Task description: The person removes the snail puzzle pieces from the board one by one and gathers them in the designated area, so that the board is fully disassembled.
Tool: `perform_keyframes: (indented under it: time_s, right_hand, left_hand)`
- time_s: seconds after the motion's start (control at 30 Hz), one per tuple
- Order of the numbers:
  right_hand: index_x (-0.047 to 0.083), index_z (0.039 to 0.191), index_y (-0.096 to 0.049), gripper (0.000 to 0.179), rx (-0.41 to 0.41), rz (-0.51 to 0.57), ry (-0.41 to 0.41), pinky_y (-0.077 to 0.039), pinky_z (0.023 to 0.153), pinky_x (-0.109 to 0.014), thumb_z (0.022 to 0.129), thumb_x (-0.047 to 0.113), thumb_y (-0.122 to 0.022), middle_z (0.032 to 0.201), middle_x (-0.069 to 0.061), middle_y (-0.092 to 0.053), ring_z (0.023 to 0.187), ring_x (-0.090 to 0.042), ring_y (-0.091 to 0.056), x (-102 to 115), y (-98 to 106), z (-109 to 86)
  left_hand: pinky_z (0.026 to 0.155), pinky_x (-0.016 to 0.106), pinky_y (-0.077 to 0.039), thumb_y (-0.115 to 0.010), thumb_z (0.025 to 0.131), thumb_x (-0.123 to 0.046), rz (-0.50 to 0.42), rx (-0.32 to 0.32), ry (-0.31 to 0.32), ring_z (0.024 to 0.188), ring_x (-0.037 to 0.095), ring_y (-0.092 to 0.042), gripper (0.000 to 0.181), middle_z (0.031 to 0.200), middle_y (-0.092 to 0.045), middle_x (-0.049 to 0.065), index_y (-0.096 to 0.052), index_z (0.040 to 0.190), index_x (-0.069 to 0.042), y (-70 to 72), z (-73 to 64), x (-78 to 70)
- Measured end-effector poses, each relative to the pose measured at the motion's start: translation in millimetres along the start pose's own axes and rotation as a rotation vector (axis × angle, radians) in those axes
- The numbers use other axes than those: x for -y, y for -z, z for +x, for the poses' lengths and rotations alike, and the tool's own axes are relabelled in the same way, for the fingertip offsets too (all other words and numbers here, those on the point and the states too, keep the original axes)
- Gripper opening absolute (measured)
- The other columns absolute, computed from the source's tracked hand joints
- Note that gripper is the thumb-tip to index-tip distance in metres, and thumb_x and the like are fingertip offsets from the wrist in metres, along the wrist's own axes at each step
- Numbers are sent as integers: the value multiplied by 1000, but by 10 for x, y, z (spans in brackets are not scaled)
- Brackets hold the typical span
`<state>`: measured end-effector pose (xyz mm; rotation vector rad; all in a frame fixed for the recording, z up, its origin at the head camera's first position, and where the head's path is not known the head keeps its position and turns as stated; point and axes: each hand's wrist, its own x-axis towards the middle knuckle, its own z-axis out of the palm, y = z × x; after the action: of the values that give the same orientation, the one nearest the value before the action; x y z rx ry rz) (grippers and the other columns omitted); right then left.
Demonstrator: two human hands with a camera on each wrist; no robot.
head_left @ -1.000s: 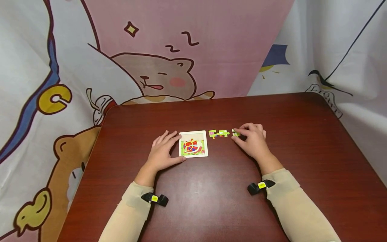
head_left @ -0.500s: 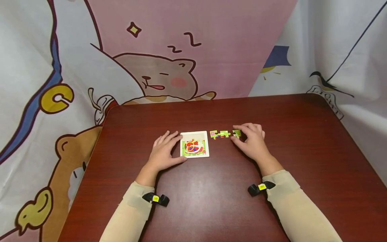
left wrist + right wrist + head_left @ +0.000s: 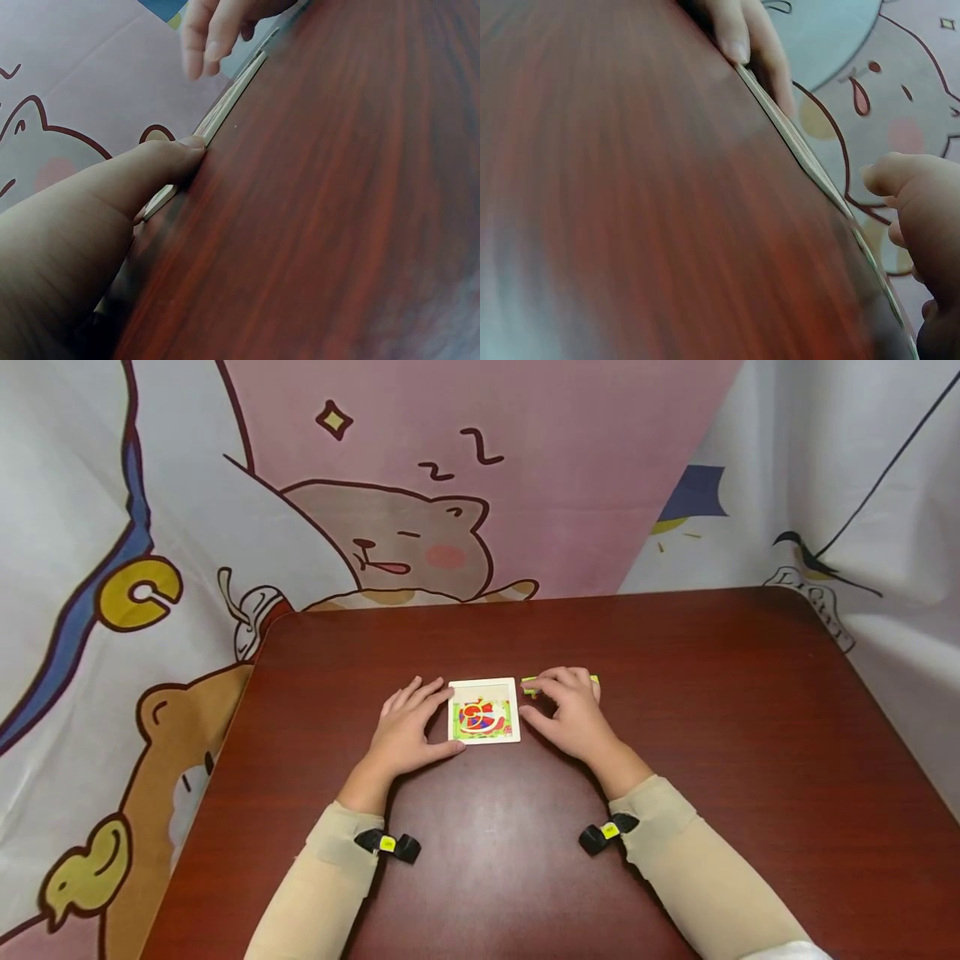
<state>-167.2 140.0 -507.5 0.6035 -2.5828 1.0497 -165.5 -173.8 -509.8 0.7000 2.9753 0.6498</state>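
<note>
A small square puzzle frame point(image 3: 484, 682) with a pale border lies flat on the table. Red, blue and green pieces forming a snail picture point(image 3: 480, 718) fill its lower part, and a bare strip shows along its top. My left hand point(image 3: 403, 731) holds the frame's left side, thumb at the near corner, index finger at the far one. In the left wrist view the thumb point(image 3: 169, 159) presses the frame's edge. My right hand point(image 3: 573, 710) hovers just right of the frame, thumb and fingers apart with nothing between them. Beneath it lie green puzzle pieces point(image 3: 528, 681), mostly hidden.
The dark red-brown wooden table point(image 3: 480, 843) spreads around both hands. Behind and beside it hangs a cloth point(image 3: 570, 468) printed with cartoon animals. Each wrist carries a black camera band point(image 3: 405, 847).
My right hand has let go of the rightmost green piece and moved left over the loose pieces towards the frame. My left hand stays at the frame's left side.
</note>
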Motion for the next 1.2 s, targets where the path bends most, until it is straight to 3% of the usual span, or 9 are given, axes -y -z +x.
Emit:
perform_keyframes:
  time_s: [0.47,0.9,1.2]
  right_hand:
    - [19,124,-81,34,161,-117,13,-34,99,-59,95,37,-80,127,-4,-67,124,-31,-48,375,-421,219]
    - [23,131,-78,37,270,-187,36,-33,101,-59,98,40,-77,129,-4,-62,126,-33,-45,499,-561,287]
    - [23,130,-79,34,270,-217,57,-36,94,-56,99,39,-77,120,-1,-61,114,-29,-47,535,-590,306]
  left_hand:
    - [125,59,-18,-81,81,-65,1,-7,-18,160,34,-23,94,169,-41,5,-53,159,-20,-8,7,17]
    - [124,59,-19,-79,82,-66,-3,-6,-11,160,35,-24,94,169,-41,5,-52,160,-22,-16,-7,20]
    - [124,61,-20,-79,82,-66,7,-20,-21,160,36,-24,94,169,-41,5,-52,160,-22,-13,-2,26]
